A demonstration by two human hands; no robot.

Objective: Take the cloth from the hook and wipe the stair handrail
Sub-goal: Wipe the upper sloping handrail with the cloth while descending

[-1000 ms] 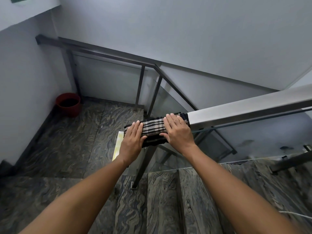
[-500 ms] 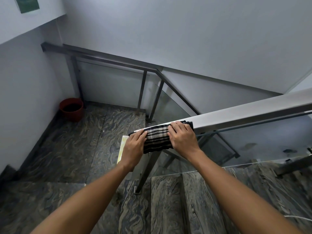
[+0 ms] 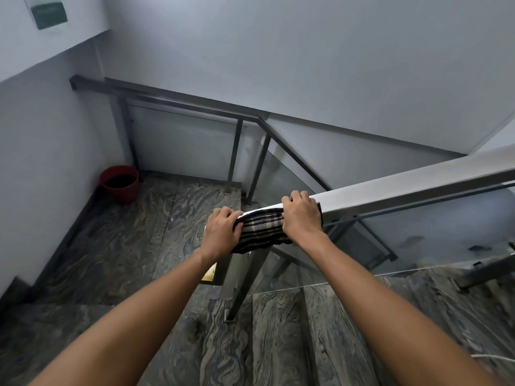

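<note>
A black-and-white checked cloth (image 3: 260, 229) is draped over the lower end of the steel stair handrail (image 3: 404, 188), which rises to the right. My left hand (image 3: 221, 232) grips the cloth's left end with curled fingers. My right hand (image 3: 301, 215) presses the cloth's right part onto the rail, fingers bent over the far edge. The cloth's lower edge hangs below the rail. No hook is in view.
A glass panel (image 3: 418, 240) fills the space under the rail, held by a slanted steel post (image 3: 248, 282). Marble steps (image 3: 278, 344) lead down to a landing with a red bucket (image 3: 120, 184) in the far left corner. A second dark railing (image 3: 178, 98) runs along the landing.
Both hands slid the cloth a little up the rail to the right, and their fingers curled tighter around it. The view tilted upward, showing more wall.
</note>
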